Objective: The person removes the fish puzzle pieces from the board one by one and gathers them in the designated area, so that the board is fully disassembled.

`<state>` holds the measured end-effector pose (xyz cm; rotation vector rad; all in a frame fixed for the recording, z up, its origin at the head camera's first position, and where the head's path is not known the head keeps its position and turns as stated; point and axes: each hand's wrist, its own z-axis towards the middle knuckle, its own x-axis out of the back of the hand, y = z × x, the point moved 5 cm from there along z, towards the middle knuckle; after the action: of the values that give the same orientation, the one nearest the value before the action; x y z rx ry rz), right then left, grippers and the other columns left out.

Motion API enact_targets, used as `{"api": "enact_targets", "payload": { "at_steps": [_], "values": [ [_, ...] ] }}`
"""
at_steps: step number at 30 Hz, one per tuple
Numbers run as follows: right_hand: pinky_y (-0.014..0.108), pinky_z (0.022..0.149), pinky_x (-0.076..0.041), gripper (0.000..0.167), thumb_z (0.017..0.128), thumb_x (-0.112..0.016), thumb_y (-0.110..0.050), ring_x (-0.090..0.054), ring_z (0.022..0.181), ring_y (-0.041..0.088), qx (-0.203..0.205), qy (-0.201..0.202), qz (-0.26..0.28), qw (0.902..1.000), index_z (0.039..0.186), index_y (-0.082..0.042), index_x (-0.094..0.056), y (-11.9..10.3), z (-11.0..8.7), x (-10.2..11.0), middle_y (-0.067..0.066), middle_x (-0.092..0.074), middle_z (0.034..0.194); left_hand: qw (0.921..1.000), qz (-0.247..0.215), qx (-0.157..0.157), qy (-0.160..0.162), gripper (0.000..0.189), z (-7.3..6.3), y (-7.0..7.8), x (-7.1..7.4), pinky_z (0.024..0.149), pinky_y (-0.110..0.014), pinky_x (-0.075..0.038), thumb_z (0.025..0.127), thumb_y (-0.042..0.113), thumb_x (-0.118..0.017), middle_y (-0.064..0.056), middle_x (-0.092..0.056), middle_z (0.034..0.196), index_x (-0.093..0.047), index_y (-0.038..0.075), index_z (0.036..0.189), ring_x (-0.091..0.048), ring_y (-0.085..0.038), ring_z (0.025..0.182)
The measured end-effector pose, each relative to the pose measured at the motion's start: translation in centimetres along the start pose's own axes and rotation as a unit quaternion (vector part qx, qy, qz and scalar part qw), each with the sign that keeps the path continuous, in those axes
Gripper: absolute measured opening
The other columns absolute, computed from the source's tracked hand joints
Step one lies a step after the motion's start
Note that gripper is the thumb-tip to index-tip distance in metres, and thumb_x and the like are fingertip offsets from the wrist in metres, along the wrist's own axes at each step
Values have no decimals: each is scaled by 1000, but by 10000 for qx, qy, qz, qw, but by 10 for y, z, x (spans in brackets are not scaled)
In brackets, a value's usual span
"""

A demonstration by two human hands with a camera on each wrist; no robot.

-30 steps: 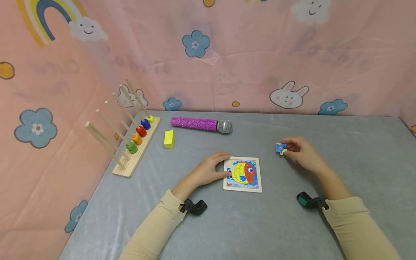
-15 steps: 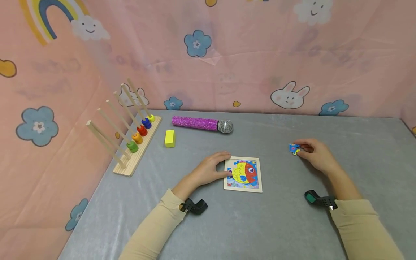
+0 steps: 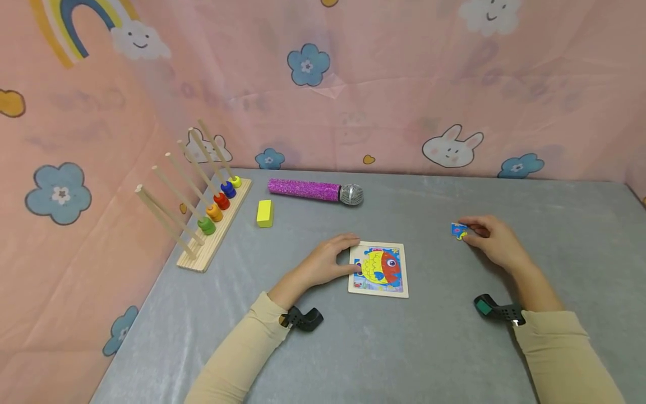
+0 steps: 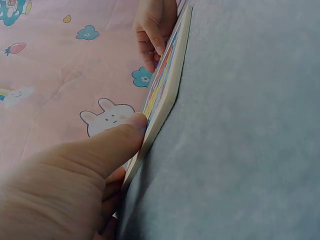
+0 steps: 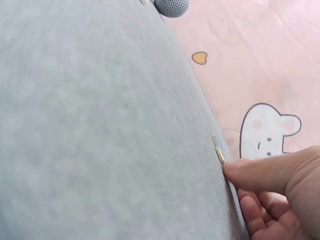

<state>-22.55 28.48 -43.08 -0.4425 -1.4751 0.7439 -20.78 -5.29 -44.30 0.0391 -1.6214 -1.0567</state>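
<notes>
Head view: along the left edge of the table [image 3: 393,348] we are seeing a wooden peg rack [image 3: 211,244] with coloured rings, a yellow block [image 3: 264,214] just beside it, and a glittery purple microphone [image 3: 315,191] lying near the far edge. Well in from that edge, a framed fish puzzle [image 3: 382,269] is lying flat, yellow and red, showing pale at its far left corner. Our left hand [image 3: 323,265] is gripping its left rim; our right hand [image 3: 493,240], toward the right edge, is pinching a blue puzzle piece [image 3: 458,230] between thumb and fingers.
</notes>
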Motion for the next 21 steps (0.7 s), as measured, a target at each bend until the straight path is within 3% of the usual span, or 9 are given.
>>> {"api": "enact_targets", "payload": {
  "at_steps": [5, 11, 13, 15, 18, 21],
  "values": [
    [-5, 76, -30, 43, 91, -63, -14, -36, 94, -19, 24, 133, 206, 9997, 126, 7, -53, 2, -3, 2, 26, -50, 120, 10000, 33, 9, -4, 61, 0, 0, 0, 114, -35, -32, 85, 32, -71, -6, -46, 145, -50, 7, 137, -39, -21, 136],
    [-6, 78, -32, 50, 91, -64, -19, -37, 95, -24, -52, 26, 382, 9993, 131, 6, -49, -4, -5, 3, 27, -52, 128, 10000, 25, -42, 40, 61, 0, -1, 0, 114, -36, -32, 85, 32, -71, -6, -46, 144, -51, 7, 136, -40, -22, 136],
    [-6, 77, -33, 53, 91, -64, -23, -48, 103, -13, -92, -103, 356, 9993, 134, 4, -48, -9, -5, 2, 27, -51, 131, 10000, 26, -68, 57, 61, -1, -1, 0, 114, -36, -33, 85, 32, -71, -7, -46, 144, -51, 6, 136, -40, -22, 136],
    [-5, 77, -34, 54, 92, -63, -23, -57, 114, 8, -93, -233, 365, 9990, 136, 3, -46, -16, -5, 1, 27, -49, 134, 9999, 26, -81, 61, 61, -1, 0, 0, 114, -36, -33, 85, 32, -71, -7, -46, 144, -51, 6, 136, -40, -22, 135],
    [-5, 78, -34, 53, 93, -62, -22, -50, 121, 40, -14, -345, 339, 9988, 137, 3, -45, -27, -3, -1, 27, -49, 135, 9999, 60, -74, 46, 61, -1, 0, 1, 114, -36, -32, 85, 33, -71, -7, -46, 144, -50, 6, 136, -40, -22, 136],
    [-5, 81, -33, 50, 93, -62, -18, -48, 121, 45, 212, -394, 400, 9982, 135, 4, -46, -39, -2, -6, 28, -50, 133, 10000, 4, -42, 30, 62, -1, 1, 1, 114, -36, -32, 85, 33, -71, -7, -46, 144, -50, 5, 137, -40, -22, 136]
  ]
}}
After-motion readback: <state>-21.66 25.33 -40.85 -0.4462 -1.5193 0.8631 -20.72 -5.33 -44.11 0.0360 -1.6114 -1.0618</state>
